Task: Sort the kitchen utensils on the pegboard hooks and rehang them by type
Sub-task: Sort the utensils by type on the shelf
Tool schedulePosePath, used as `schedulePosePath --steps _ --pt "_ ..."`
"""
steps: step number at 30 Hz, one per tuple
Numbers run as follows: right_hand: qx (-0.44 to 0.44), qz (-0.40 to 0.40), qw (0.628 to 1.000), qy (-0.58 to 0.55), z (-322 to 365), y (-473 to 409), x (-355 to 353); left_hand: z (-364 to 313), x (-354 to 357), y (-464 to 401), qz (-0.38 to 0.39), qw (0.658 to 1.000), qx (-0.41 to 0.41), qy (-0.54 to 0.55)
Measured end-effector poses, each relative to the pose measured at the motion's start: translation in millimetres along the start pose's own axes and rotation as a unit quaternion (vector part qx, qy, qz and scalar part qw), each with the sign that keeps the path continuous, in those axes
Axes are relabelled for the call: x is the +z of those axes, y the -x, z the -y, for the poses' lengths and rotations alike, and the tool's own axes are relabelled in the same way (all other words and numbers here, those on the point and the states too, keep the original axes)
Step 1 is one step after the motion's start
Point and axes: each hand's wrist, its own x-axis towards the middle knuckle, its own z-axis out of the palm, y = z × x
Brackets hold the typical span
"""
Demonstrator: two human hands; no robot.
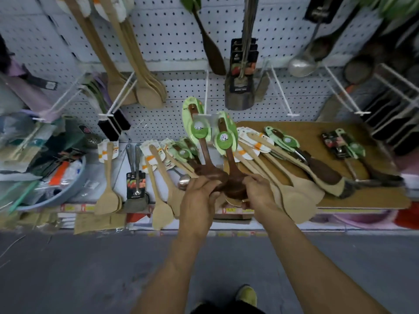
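Note:
Two dark brown wooden spoons with green card labels stand raised in front of the pegboard point(176, 94). My left hand point(200, 200) grips the bowl of the left spoon point(205, 152). My right hand point(258, 189) grips the bowl of the right spoon point(229, 159). Their labelled handle ends point up at the tip of a white hook point(205, 91) in the middle of the board. Light wooden spatulas point(162, 175) with orange-and-white tags and more green-labelled dark spoons point(317, 164) lie spread on the shelf below.
Light wooden spatulas point(145, 87) hang at upper left, black-carded metal turners point(241, 73) at centre, a steel ladle point(301, 64) to the right. A brown board point(374, 196) covers the right shelf part. A blue basin point(56, 193) of packets sits at left. Grey floor lies below.

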Motion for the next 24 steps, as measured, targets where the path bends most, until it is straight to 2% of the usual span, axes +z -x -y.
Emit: schedulePosePath --steps 7,13,18,24 --pt "-0.01 -0.088 0.996 -0.018 -10 16 -72 -47 38 -13 0.086 0.99 0.107 0.026" --pt "-0.004 -0.119 0.991 -0.053 -31 10 -146 -99 100 -13 0.125 0.979 0.144 0.076" --pt "0.004 -0.112 0.991 -0.068 -33 -24 -235 -158 177 -30 0.154 0.976 0.13 0.088" --pt "0.006 -0.132 0.99 0.04 -9 -85 -366 -244 275 -66 0.146 0.983 0.087 0.075"
